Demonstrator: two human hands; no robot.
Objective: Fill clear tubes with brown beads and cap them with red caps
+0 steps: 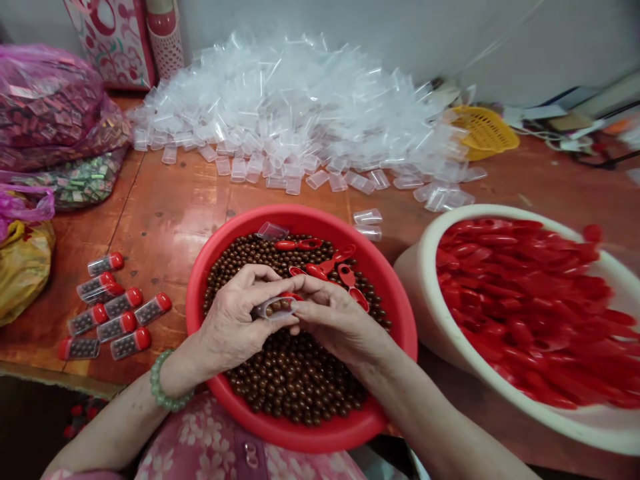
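My left hand (pixel 237 320) is wrapped round a clear plastic container (pixel 277 308) with brown balls inside, its open mouth facing me. The fingertips of my right hand (pixel 337 317) meet my left at the container, pinching a red piece (pixel 290 295) that shows only in part. Both hands are above a red basin (pixel 400 313) of brown balls (pixel 305 383). Several red caps with loops (pixel 346 273) and one clear container (pixel 273 231) lie on the balls. Two more clear containers (pixel 368 217) are on the table beyond the basin.
Filled containers with red ends (pixel 117 327) lie at left on the table (pixel 165 227). A white tub (pixel 435 313) of red caps stands at right. Behind are a heap of clear containers (pixel 300 107), a yellow basket (pixel 487 130) and, far left, bags of small packets (pixel 45 100).
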